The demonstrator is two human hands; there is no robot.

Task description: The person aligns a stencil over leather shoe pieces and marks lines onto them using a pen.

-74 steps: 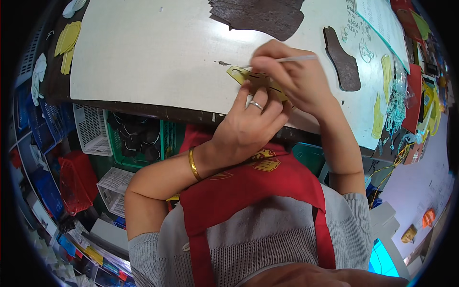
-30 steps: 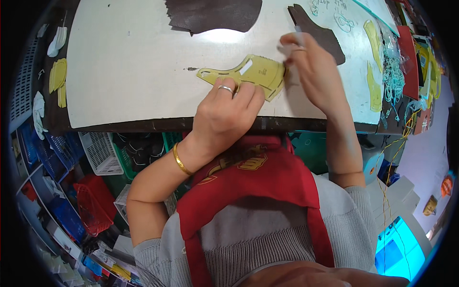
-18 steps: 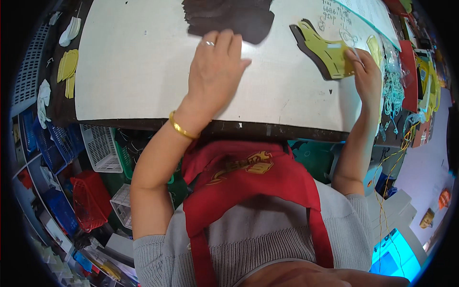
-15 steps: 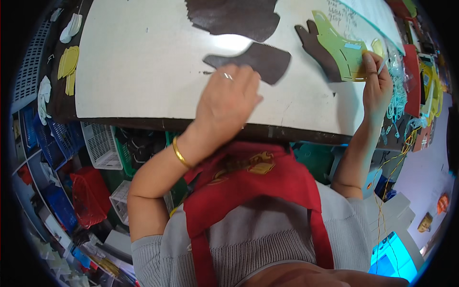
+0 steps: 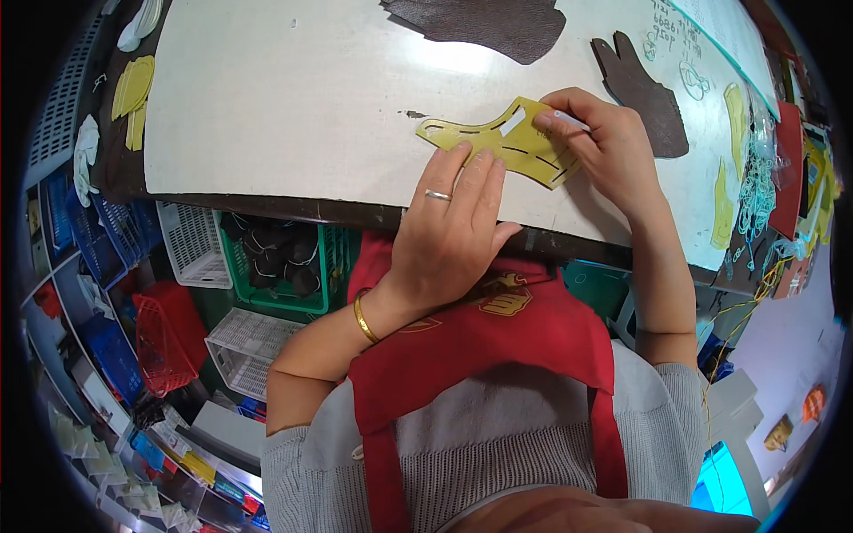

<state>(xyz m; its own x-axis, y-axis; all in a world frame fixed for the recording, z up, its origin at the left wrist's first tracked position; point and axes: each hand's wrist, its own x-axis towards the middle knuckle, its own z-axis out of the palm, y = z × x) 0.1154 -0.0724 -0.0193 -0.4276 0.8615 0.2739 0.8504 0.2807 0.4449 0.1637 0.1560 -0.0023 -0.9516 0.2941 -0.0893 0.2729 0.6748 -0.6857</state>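
A yellow pattern template [image 5: 490, 140] with slots cut in it lies near the table's front edge. My left hand [image 5: 451, 209] rests on its lower edge, fingers stretched out and pressing flat. At the template's right end, my right hand [image 5: 609, 142] is closed round a slim white pen [image 5: 571, 121], its fingertips touching the template. Whether a leather piece lies beneath the template is hidden. Dark brown leather pieces [image 5: 641, 93] lie just beyond my right hand. More dark brown leather [image 5: 484, 25] is at the far middle of the table.
The white tabletop [image 5: 267, 115] has a dark front edge. Yellow templates [image 5: 133, 89] lie at its left, more yellow strips [image 5: 724, 204] and tangled pale cord [image 5: 757, 191] at its right. Below stand a green crate [image 5: 275, 266] of dark pieces and white baskets [image 5: 253, 346].
My right hand has brought the yellow template left, down to the table near the front edge. My left hand has flattened onto it. The single leather piece there no longer shows.
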